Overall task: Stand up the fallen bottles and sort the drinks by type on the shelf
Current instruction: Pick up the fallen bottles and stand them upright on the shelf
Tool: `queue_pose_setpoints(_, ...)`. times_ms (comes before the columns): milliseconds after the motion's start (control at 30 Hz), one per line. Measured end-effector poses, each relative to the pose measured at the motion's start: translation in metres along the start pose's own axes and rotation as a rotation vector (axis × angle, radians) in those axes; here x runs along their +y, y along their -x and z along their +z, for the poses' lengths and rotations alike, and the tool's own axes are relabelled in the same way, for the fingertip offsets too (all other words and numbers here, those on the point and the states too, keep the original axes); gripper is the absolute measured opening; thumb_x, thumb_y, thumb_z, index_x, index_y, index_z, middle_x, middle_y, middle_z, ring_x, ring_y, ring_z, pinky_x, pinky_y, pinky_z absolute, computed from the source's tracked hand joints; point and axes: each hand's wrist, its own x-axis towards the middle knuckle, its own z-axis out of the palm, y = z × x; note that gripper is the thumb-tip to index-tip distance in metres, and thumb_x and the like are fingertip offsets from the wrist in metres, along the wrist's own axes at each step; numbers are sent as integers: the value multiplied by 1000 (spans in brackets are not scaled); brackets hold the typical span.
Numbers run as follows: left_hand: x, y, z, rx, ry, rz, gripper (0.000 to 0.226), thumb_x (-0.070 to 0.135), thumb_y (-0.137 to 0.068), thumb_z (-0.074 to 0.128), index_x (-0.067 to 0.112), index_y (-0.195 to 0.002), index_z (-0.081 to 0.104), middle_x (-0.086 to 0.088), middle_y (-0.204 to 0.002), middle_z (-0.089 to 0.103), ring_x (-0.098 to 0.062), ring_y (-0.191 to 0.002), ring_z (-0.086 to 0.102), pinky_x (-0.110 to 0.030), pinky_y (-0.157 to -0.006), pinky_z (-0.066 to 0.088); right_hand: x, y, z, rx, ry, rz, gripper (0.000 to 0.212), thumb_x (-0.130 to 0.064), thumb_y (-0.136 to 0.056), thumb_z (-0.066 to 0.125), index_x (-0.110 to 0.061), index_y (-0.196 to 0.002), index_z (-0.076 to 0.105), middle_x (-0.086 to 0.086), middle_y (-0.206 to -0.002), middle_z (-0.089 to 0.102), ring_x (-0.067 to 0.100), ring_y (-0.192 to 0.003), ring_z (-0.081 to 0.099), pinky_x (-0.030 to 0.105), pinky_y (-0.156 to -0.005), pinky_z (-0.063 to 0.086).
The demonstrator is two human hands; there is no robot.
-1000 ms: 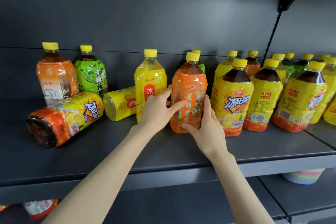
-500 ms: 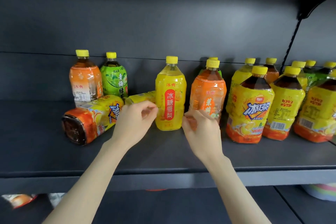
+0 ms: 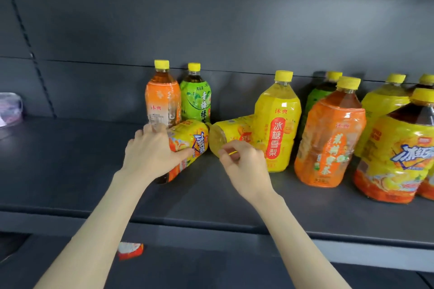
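A fallen iced-tea bottle [image 3: 195, 138] with a yellow and orange label lies on the dark shelf [image 3: 70, 159]. My left hand [image 3: 150, 150] grips its body, thumb on the label. Beside it lies a fallen yellow bottle [image 3: 232, 130], base toward me. My right hand [image 3: 244, 166] hovers at that base, fingers loosely curled and holding nothing. Behind stand an orange bottle [image 3: 162, 101] and a green tea bottle [image 3: 197, 101]. To the right stand a yellow pear drink [image 3: 277, 122], an orange jasmine tea bottle [image 3: 328, 138] and an iced-tea bottle [image 3: 394, 152].
More yellow-capped bottles stand in rows at the far right, partly cut off. A clear plastic container [image 3: 10, 108] sits at the left end of the shelf. A red and white packet [image 3: 130, 250] lies on the shelf below. The bare shelf stretches left of the bottles.
Both hands left the orange jasmine tea bottle, which now stands at the right, and moved left. The left hand took hold of the fallen iced-tea bottle; the right reached the fallen yellow bottle.
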Motion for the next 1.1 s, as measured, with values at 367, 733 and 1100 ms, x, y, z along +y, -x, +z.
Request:
queue_pose_setpoints(367, -12, 10, 19, 194, 240, 36, 73, 57, -72, 68, 11, -127, 51, -12, -108, 60, -31, -97, 60, -36, -79, 46, -7, -13, 30, -299, -240, 157, 40, -31, -94, 59, -9, -127, 55, -1, -109, 63, 8, -96, 58, 14, -81, 46)
queue_pose_setpoints(733, -36, 41, 19, 225, 762, 31, 77, 63, -64, 70, 24, -127, 48, 11, -112, 55, -6, -96, 58, -15, -73, 45, -24, -24, 37, -390, -755, 303, 32, -28, -96, 54, -23, -121, 36, 3, -121, 62, 17, -105, 65, 29, -79, 58)
queue_pose_setpoints(1100, -52, 14, 26, -99, 793, 102, 78, 81, -62, 54, 46, -128, 30, 13, -123, 57, -16, -116, 53, -44, -101, 43, -32, -35, 38, -120, -639, 49, 70, -23, -89, 64, -28, -147, 25, -8, -122, 55, 17, -112, 62, 37, -81, 59)
